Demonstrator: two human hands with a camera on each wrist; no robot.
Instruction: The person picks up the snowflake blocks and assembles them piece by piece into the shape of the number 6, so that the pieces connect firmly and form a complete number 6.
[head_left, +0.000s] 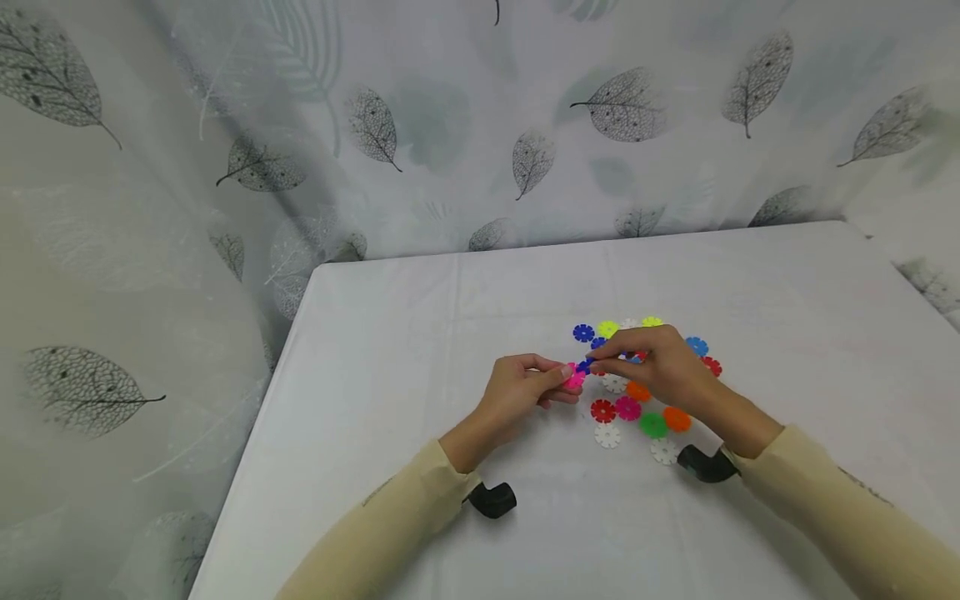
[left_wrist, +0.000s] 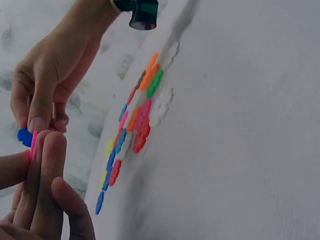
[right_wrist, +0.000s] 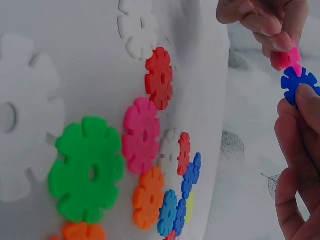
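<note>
- Pink disc (right_wrist: 294,59) and blue disc (right_wrist: 292,82) touch in mid-air, leaf-print cloth (head_left: 450,125) behind, white table (head_left: 375,375) below!
- Loose discs (head_left: 653,425) lie flat under and around the right hand (head_left: 670,367): green, orange, red, white, yellow.
- That right hand pinches the blue disc.
- Left hand (head_left: 525,387), opposite, pinches the pink disc.
- Where the pair meet, I cannot tell whether they're slotted together.

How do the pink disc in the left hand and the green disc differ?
The pink disc is pinched above the table by the left hand; the green disc lies flat on it. The left hand partly covers the pink disc, not the green disc. Both are thin.
</note>
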